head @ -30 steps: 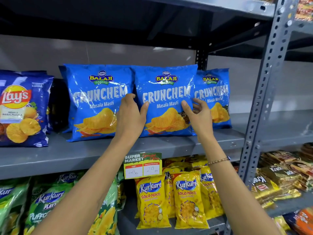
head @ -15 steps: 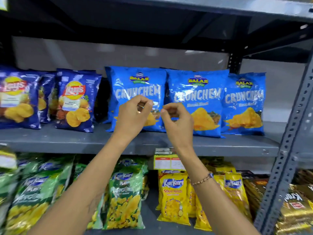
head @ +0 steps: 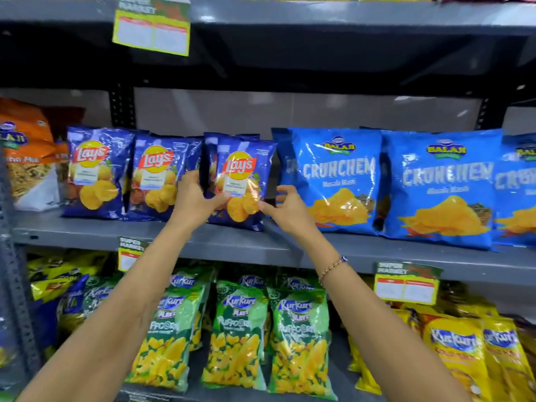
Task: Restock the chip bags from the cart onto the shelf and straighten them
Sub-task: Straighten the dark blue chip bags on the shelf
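Note:
Three dark blue Lay's bags stand upright on the grey middle shelf (head: 232, 245). My left hand (head: 193, 198) grips the left edge of the rightmost Lay's bag (head: 242, 175), thumb across its front. My right hand (head: 290, 206) is beside that bag's lower right edge with fingers spread, the index fingertip touching the edge. Two more Lay's bags (head: 95, 169) stand to its left. Light blue Crunchem bags (head: 336, 175) stand in a row to the right. No cart is in view.
An orange Balaji bag (head: 26, 152) stands at the shelf's far left. Green Kurkure Puffcorn bags (head: 237, 329) and yellow Kurkure bags (head: 455, 352) fill the shelf below. Price tags (head: 406, 285) hang on the shelf edges. A shelf upright (head: 11, 285) stands at left.
The view and both hands have shifted left, from the Crunchem bags to the Lay's bags. My left hand has taken hold of the rightmost Lay's bag; my right hand has opened beside it.

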Action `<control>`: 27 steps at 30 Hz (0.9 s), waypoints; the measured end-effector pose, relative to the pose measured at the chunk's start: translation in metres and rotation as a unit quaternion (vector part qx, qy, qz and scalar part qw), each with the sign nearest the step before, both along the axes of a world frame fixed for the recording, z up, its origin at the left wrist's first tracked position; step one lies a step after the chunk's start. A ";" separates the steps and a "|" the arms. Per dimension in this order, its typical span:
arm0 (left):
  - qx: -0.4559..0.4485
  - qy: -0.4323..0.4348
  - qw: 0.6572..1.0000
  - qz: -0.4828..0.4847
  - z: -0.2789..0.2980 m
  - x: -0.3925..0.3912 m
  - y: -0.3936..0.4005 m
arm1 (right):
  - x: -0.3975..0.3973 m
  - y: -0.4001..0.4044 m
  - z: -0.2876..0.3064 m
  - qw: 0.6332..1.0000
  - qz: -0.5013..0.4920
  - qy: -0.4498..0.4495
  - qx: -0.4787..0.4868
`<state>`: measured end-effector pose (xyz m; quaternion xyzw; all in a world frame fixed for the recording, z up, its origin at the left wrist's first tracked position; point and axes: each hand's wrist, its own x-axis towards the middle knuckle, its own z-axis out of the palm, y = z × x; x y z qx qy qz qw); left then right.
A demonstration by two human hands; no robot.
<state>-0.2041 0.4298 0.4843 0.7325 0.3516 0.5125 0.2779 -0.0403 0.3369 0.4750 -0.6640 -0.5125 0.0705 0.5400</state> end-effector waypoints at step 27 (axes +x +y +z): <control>0.052 0.227 0.970 0.075 -0.026 -0.017 0.049 | -0.035 0.064 -0.013 0.999 0.017 0.029 -0.042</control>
